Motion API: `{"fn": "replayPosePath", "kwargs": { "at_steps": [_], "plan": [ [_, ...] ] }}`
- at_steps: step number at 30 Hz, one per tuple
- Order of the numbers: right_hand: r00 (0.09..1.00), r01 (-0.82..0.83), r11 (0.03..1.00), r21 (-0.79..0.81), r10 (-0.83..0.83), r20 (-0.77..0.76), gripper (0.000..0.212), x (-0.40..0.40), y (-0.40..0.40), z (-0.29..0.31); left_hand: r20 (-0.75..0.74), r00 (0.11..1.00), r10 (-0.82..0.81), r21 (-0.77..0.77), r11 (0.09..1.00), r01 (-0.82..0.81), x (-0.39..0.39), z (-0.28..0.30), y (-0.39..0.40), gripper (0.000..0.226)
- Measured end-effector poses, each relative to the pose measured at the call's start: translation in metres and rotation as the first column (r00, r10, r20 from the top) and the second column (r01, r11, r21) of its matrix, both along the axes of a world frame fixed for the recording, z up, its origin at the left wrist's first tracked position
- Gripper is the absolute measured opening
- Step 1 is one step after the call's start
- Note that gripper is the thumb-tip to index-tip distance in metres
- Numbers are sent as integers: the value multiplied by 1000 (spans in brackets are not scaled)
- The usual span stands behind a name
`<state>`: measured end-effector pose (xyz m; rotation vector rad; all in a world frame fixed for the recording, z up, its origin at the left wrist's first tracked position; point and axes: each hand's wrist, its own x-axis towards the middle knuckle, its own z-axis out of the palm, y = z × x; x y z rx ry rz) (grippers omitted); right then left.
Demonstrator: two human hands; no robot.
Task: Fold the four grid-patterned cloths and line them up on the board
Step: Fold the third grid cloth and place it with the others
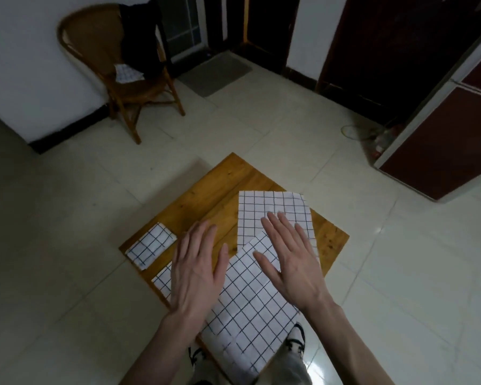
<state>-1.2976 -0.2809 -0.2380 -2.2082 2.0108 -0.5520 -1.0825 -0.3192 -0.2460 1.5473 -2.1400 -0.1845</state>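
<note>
A wooden board [206, 195] lies on the tiled floor. One small folded grid cloth [150, 247] sits at its left corner. A second folded cloth [161, 283] peeks out beside my left hand. A large unfolded grid cloth [250, 309] spreads over the board's near part, and another cloth [261, 209] lies flat at the right, partly under it. My left hand [197, 273] and my right hand [289, 259] hover flat, fingers straight, over the cloths, holding nothing.
A wicker chair [139, 87] with a dark garment and a small grid cloth [127, 73] stands at the back left. A red cabinet [442, 151] is at the right, a doormat [214, 73] by the door. My feet [296, 343] are at the board's near edge.
</note>
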Motion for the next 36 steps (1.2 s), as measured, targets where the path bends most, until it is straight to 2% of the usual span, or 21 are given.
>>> {"fn": "replayPosePath", "kwargs": {
  "at_steps": [4,9,17,21,29,32,36],
  "plan": [
    [990,-137,991,-5,137,-18,68,-30,-20,-17,59,987,148,-21,989,-147,-28,-7,9,52],
    [967,-252,967,44,250,48,68,-58,-37,-24,105,929,354,-21,935,-354,-58,-11,39,52],
    [898,-412,905,-107,423,119,64,-71,-35,-15,115,808,578,-26,815,-579,-92,2,92,52],
    [856,-491,860,-141,506,103,62,-77,-25,-12,98,773,627,-25,778,-628,-101,3,114,51],
    [795,-605,794,-65,607,13,63,-108,-9,-15,50,751,659,20,751,-660,-134,-28,152,47],
    [771,-632,770,-82,636,27,61,-122,-8,-22,43,727,685,52,725,-686,-150,-36,161,48],
    [749,-660,751,-19,660,47,62,-132,-14,-37,27,665,746,87,661,-745,-168,-43,165,51]
  ]
}}
